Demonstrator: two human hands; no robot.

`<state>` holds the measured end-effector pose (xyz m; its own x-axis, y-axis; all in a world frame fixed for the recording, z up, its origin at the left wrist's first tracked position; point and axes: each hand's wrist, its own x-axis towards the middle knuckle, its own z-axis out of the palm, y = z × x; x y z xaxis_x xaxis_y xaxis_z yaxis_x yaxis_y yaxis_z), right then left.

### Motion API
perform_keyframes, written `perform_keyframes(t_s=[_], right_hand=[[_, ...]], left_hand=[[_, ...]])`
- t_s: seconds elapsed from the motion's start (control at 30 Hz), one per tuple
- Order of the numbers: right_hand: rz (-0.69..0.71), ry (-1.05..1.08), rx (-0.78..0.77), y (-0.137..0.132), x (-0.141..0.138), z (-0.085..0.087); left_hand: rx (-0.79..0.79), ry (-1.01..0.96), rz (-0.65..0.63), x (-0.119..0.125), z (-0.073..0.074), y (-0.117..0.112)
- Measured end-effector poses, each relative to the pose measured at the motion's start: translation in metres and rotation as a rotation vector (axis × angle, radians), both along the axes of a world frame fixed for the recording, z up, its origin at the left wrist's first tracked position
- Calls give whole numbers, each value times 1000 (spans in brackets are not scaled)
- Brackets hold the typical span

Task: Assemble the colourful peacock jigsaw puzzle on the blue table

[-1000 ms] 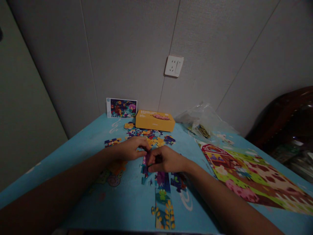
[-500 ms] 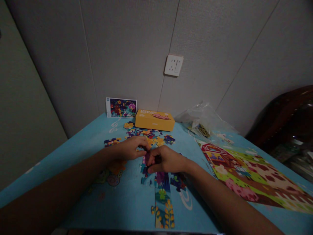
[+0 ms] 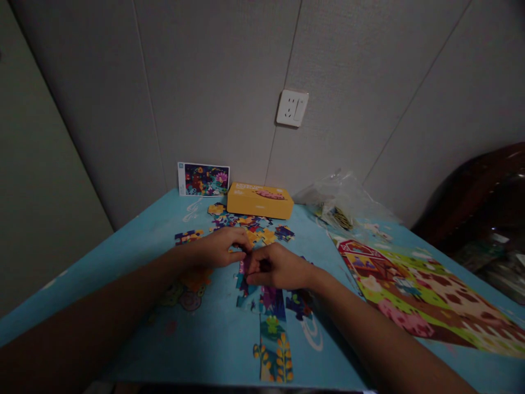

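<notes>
My right hand (image 3: 281,267) is closed in a pinch over a strip of joined jigsaw puzzle pieces (image 3: 270,303), at its upper left part. Its fingertips press on a purple puzzle piece (image 3: 241,268), mostly covered by the fingers. My left hand (image 3: 225,246) comes in from the left with curled fingers, its fingertips touching the same spot beside the right fingertips. The strip runs down toward the table's front edge, showing a green frog and yellow plants. A small dark joined cluster (image 3: 298,305) lies just right of it, below my right wrist.
Loose puzzle pieces (image 3: 266,236) are heaped behind my hands, before a yellow box (image 3: 260,201). A picture card (image 3: 205,180) leans on the wall. Orange pieces (image 3: 196,279) lie under my left forearm. On the right are a clear plastic bag (image 3: 340,202) and an assembled farm puzzle (image 3: 422,295).
Almost nothing differs. Both hands stay at the same spot on the puzzle, with only a slight shift of the right fingers.
</notes>
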<state>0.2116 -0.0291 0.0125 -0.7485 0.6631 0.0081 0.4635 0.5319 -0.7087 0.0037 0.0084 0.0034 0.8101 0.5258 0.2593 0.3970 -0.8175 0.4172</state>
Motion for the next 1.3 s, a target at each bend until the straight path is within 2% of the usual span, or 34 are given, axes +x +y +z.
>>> perform_keyframes(t_s=[0.43,0.77,0.9,1.03,1.17,1.2,1.3], right_hand=[[-6,-5,26,0,0,0],[-3,-21,41,0,0,0],[-2,-77,111,-3,-1,2],[-4,-186,265,-17,-6,10],[97,-231,366,-31,-14,18],[146,-239,331,-31,-15,19],[180,-189,233,-24,-14,17]], left_hand=[[19,1,7,0,-3,1],[25,15,15,1,0,-1],[37,49,26,4,4,-5],[68,124,42,9,8,-19],[50,155,-4,13,10,-27],[18,157,-52,14,10,-26],[-22,66,-75,14,6,-17]])
